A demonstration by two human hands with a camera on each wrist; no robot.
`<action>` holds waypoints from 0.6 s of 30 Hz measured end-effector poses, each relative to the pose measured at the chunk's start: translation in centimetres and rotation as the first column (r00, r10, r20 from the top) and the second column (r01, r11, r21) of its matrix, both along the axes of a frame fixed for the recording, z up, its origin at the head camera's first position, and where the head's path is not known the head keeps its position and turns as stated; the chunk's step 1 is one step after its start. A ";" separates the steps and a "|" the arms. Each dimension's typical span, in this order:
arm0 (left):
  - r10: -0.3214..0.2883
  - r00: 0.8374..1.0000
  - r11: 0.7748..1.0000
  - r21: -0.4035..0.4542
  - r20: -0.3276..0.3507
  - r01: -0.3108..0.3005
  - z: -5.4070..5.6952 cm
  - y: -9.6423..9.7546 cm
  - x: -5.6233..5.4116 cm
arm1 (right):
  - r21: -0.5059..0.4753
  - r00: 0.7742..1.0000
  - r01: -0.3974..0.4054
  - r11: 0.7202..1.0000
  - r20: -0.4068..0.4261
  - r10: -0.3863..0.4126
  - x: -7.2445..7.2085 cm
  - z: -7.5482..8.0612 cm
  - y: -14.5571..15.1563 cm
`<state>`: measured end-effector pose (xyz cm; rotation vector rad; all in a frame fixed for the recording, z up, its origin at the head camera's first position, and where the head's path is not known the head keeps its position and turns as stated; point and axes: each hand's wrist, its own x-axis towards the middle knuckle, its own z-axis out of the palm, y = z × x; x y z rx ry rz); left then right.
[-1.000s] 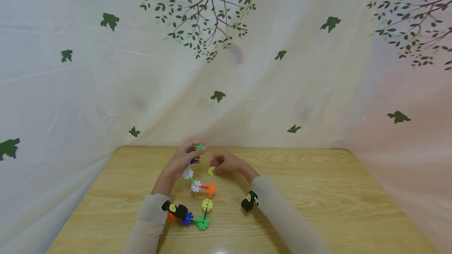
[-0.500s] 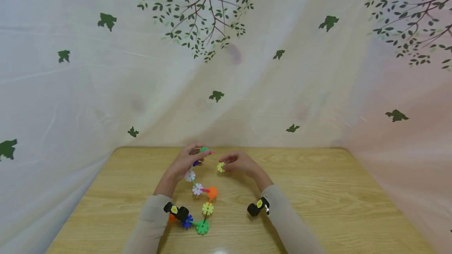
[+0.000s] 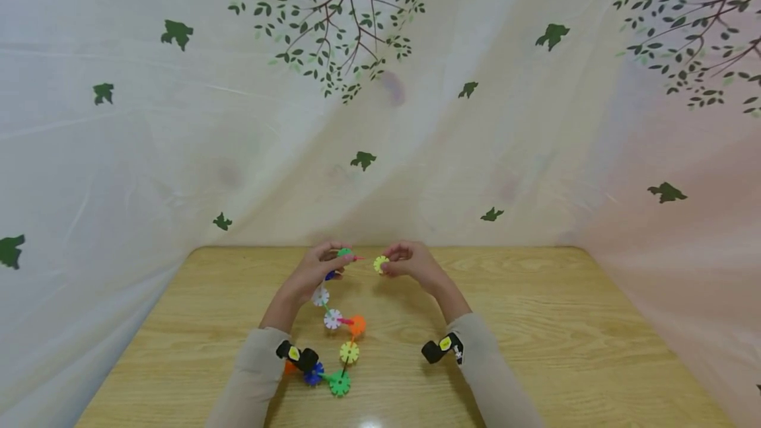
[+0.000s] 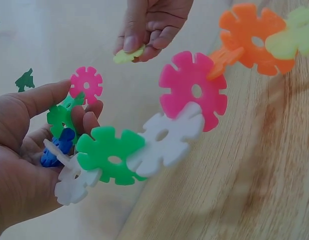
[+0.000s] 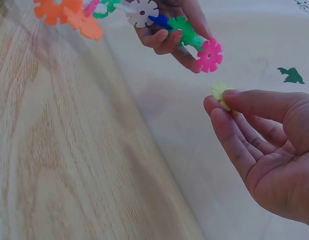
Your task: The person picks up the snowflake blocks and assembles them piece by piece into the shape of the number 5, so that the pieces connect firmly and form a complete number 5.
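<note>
My left hand (image 3: 315, 271) holds one end of a chain of notched plastic flower discs near the table's far edge. At that end, a pink disc (image 4: 86, 85) and green disc (image 4: 60, 120) sit between thumb and fingers, with a blue disc (image 4: 58, 150) by the palm. White, green, pink and orange discs hang on from there; a white disc (image 4: 167, 140) and an orange disc (image 4: 252, 37) show in the left wrist view. My right hand (image 3: 419, 266) pinches a single yellow flower disc (image 5: 220, 96) between thumb and fingertips, a short gap away from the pink disc.
The chain runs down the wooden table (image 3: 535, 349) toward me, through a yellow disc (image 3: 349, 352) and a green disc (image 3: 340, 384), partly hidden by my left wrist camera (image 3: 297, 355). Behind the table hangs a pale cloth (image 3: 416, 170) printed with leaves.
My right hand has lifted the yellow disc up and to the right, level with the pink end of the chain. The left hand has barely shifted.
</note>
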<state>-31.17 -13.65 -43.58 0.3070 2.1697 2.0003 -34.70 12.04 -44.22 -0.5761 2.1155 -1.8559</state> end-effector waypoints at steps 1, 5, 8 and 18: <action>-0.001 1.000 1.000 -0.001 -0.002 0.001 0.0 0.0 0.0 | -0.018 1.000 0.003 1.000 0.001 -0.003 0.1 0.1 -0.1; 0.007 1.000 1.000 -0.002 -0.001 -0.007 -0.2 -0.1 -0.2 | -0.071 1.000 0.020 0.997 0.014 -0.019 0.4 0.4 -0.4; 0.008 1.000 1.000 0.001 -0.001 -0.008 -0.3 -0.1 -0.2 | -0.097 0.999 0.033 0.995 0.030 -0.030 0.5 0.5 -0.8; 0.008 1.000 1.000 0.008 0.007 -0.008 0.0 0.0 -0.1 | -0.158 0.999 0.048 0.986 0.028 -0.044 1.0 0.6 -1.9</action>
